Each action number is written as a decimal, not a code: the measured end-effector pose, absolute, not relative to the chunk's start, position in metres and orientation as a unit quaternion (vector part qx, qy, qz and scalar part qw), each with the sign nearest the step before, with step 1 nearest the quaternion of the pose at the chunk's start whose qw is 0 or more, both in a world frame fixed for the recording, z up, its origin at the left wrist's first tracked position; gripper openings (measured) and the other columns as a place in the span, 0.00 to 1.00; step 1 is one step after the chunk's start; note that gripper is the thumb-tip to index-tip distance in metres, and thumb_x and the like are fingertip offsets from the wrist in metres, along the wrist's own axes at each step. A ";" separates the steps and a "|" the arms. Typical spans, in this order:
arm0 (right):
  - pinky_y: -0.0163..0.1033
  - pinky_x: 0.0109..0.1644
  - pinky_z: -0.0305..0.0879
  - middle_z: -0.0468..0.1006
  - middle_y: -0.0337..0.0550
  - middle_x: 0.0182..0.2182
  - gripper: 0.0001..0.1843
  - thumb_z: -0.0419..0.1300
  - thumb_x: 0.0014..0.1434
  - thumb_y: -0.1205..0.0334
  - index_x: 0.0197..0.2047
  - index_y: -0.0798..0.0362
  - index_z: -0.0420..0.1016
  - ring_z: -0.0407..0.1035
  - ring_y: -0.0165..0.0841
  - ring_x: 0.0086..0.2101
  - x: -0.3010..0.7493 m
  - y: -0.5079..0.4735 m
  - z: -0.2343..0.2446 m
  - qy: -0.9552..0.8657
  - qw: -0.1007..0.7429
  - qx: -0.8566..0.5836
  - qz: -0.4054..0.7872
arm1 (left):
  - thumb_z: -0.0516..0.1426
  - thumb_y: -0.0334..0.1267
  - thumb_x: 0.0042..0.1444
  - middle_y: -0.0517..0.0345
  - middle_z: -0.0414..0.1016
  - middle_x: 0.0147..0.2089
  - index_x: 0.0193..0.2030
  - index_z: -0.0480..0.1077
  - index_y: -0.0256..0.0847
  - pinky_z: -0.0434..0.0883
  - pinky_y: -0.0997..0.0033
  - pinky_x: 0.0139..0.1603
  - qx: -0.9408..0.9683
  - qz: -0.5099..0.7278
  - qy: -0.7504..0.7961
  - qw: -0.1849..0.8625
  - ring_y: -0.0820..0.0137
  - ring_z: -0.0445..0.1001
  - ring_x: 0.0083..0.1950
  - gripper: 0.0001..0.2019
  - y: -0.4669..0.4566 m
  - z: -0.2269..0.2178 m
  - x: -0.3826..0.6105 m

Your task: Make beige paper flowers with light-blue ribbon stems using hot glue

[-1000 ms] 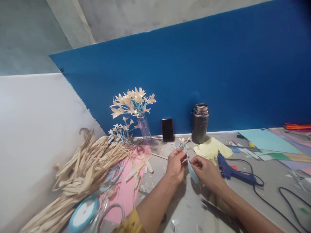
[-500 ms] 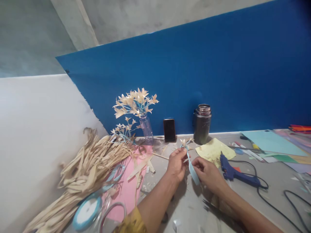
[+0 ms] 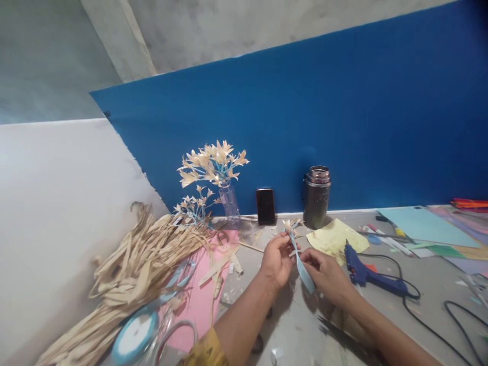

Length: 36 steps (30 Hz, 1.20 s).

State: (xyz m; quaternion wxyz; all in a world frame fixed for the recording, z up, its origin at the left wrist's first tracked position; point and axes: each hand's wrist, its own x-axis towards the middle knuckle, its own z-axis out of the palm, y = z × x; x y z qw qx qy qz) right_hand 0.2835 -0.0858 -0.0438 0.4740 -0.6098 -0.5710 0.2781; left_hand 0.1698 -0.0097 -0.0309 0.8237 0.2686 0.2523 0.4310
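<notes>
Left hand [image 3: 277,259]: clamped on small cream-petalled flower [image 3: 292,224], lower centre
Right hand [image 3: 326,272]: at flat pale-blue ribbon [image 3: 306,279]; cannot tell its grip
Blue plastic glue gun [image 3: 359,270]: lower right

Diffuse light, glare on white wall [image 3: 57,203], soft shadows on table [image 3: 299,333], dark upper-right corner

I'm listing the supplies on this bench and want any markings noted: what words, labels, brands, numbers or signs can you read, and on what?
None can be read.
Dark flask: pale marks, too small to make out.
Blue glue gun: no lettering distinguishable.
Ribbon spool: blurred, nothing legible.
Pens: too small to read.
Phone: dark screen, no text visible.
Light blue strip: no print visible.
</notes>
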 end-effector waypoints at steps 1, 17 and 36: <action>0.35 0.28 0.58 0.69 0.35 0.20 0.06 0.55 0.52 0.58 0.26 0.49 0.68 0.63 0.32 0.24 0.283 -0.086 -0.043 -0.568 0.473 -0.611 0.283 | 0.65 0.33 0.40 0.61 0.71 0.30 0.34 0.69 0.39 0.64 0.71 0.30 0.264 0.432 0.255 0.824 0.72 0.70 0.30 0.13 -0.010 -0.030 0.169; 0.34 0.26 0.59 0.68 0.34 0.20 0.06 0.55 0.51 0.59 0.25 0.49 0.67 0.62 0.31 0.22 0.282 -0.085 -0.044 -0.567 0.482 -0.598 0.297 | 0.67 0.38 0.42 0.56 0.75 0.30 0.32 0.72 0.36 0.65 0.72 0.32 0.299 0.439 0.269 0.803 0.71 0.72 0.31 0.12 -0.011 -0.031 0.169; 0.33 0.25 0.54 0.66 0.33 0.20 0.04 0.55 0.52 0.61 0.27 0.50 0.68 0.60 0.29 0.22 0.285 -0.082 -0.054 -0.543 0.495 -0.577 0.357 | 0.66 0.46 0.46 0.57 0.72 0.24 0.26 0.71 0.38 0.63 0.74 0.29 0.417 0.478 0.289 0.717 0.73 0.67 0.25 0.14 -0.014 -0.033 0.173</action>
